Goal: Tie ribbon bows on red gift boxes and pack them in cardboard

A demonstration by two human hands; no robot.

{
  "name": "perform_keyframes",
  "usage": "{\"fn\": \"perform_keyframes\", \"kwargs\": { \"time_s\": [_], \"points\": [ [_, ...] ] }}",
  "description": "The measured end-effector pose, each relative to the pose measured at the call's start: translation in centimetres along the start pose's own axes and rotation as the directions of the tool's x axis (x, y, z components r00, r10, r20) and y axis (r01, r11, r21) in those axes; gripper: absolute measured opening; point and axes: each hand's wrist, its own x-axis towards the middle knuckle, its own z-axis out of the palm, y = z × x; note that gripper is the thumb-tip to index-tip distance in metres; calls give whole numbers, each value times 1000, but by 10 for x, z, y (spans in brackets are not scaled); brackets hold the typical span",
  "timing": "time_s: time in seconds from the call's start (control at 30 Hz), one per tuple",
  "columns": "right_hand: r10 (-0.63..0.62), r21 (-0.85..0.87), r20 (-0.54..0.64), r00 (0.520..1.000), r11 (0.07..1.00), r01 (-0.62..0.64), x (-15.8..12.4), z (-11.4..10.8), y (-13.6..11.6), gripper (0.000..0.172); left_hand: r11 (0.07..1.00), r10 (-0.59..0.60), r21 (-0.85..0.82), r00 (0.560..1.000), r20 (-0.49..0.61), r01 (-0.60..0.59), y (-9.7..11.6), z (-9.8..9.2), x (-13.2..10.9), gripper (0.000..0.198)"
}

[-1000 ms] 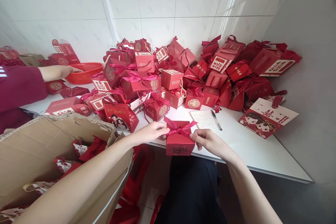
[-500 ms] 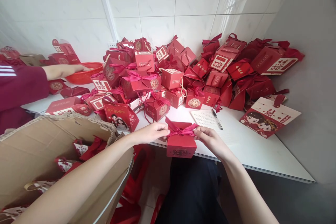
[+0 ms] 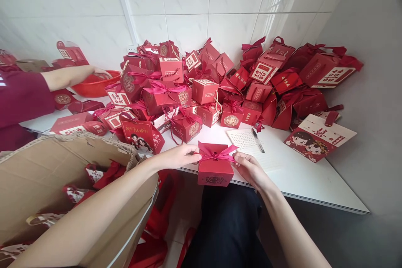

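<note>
A small red box (image 3: 215,174) rests at the table's front edge, with a crimson ribbon (image 3: 216,153) tied in a bow across its top. My left hand (image 3: 185,155) pinches the ribbon on the box's left side. On the right side, my right hand (image 3: 248,165) grips the ribbon between thumb and fingers. Just behind the box lie an open notebook (image 3: 243,140) with handwriting and a black pen (image 3: 258,140).
Many red gift boxes (image 3: 205,91) are heaped along the tiled wall. A cardboard carton (image 3: 94,144) holding more boxes stands at the left front. Further left, another person's hand (image 3: 102,73) is over a red basket (image 3: 94,88). A picture box (image 3: 317,142) sits right.
The view has shifted slightly. Both my hands still hold the ribbon on the box. The other person's hand has moved a little at the basket, its fingers now lifted near the rim.
</note>
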Motion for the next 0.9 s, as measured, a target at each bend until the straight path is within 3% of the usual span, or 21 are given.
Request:
{"fn": "perform_keyframes", "kwargs": {
  "time_s": [0.1,0.17,0.2,0.3,0.37,0.4,0.5,0.57,0.67,0.77,0.9],
  "points": [
    [-76,-305,-119,990,952,36,4,-5,-23,36,1000,-8,-8,997,-73,8,1,1,-1,28],
    [-165,-523,-205,965,852,35,11,-1,-44,35,999,31,-20,988,-153,-35,7,1,-3,23],
    [-194,-613,-190,962,790,38,16,4,-54,33,996,84,4,974,-212,-85,11,2,-4,20],
    [-196,-778,89,977,599,191,36,24,-73,24,936,323,262,866,-382,-233,27,10,-7,14],
    [-115,-804,277,954,517,295,49,38,-77,16,843,443,495,797,-412,-213,34,19,-5,12],
    [-55,-807,335,941,500,316,55,43,-77,14,790,473,588,782,-406,-172,35,24,-4,14],
    [89,-791,419,904,524,316,64,51,-76,13,663,507,744,781,-365,-82,32,35,1,19],
    [100,-752,467,879,568,335,66,53,-76,13,639,510,765,787,-347,-77,28,38,5,19],
    [38,-680,502,864,635,368,68,52,-73,14,657,499,750,788,-360,-74,25,38,7,17],
    [1,-649,469,883,679,344,69,51,-68,13,663,490,745,798,-350,-80,27,38,8,16],
    [16,-681,418,908,667,301,67,53,-67,11,712,424,699,833,-357,-63,29,39,9,15]
  ]
}}
